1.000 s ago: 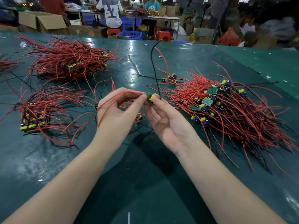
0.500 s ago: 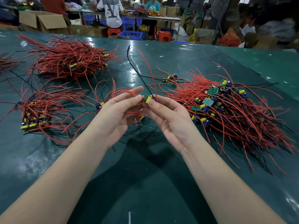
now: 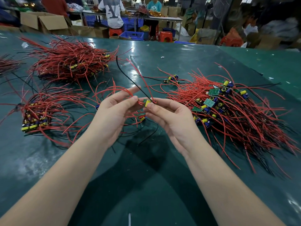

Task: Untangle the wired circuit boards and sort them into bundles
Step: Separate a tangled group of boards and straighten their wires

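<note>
I am working in an assembly workshop: green table (image 3: 179, 62), wired-board piles (image 3: 236, 111), cardboard boxes (image 3: 47, 22), workers sitting behind.

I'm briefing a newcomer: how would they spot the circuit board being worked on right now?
Start at the green table, between the loose heap and the bundles. The circuit board is pinched between left hand and right hand. It alone is lifted, its wires pointing up.
</note>
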Demonstrator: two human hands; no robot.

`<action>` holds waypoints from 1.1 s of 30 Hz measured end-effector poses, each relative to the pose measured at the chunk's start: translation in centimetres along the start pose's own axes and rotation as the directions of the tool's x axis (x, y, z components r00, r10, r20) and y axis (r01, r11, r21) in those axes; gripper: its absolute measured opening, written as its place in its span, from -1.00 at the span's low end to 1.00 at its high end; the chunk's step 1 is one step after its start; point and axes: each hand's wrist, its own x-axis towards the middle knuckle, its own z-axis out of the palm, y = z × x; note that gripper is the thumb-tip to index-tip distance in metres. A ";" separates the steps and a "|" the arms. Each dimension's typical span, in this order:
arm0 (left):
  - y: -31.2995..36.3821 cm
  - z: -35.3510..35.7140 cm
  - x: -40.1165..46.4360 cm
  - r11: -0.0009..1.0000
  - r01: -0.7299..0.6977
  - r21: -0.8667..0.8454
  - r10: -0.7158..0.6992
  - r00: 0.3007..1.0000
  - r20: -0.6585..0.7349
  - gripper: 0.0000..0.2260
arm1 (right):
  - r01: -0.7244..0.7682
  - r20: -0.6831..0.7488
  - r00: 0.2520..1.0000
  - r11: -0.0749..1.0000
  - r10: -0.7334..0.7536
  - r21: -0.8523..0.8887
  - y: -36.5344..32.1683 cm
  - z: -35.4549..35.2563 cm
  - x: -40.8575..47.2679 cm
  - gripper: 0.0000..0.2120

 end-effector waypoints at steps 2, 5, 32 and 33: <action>-0.1 0.0 0.0 1.000 -0.002 0.002 0.002 0.999 -0.041 -0.78 | 0.010 -0.001 1.000 0.998 -0.010 -0.055 0.0 0.0 0.0 -0.80; -0.2 0.0 0.0 0.999 0.009 -0.033 -0.012 0.997 -0.081 -0.85 | 0.094 -0.006 0.995 0.969 -0.098 -0.230 0.0 0.1 -0.1 -0.83; 0.2 -0.2 -0.1 0.991 0.070 -0.110 -0.078 0.995 -0.069 -0.68 | 0.313 0.128 0.946 0.744 -0.296 -0.591 -0.2 0.4 -0.6 -0.72; 0.2 -0.2 0.0 0.994 0.073 -0.083 -0.079 0.994 -0.078 -0.68 | 0.303 0.120 0.950 0.762 -0.287 -0.573 -0.3 0.3 -0.5 -0.76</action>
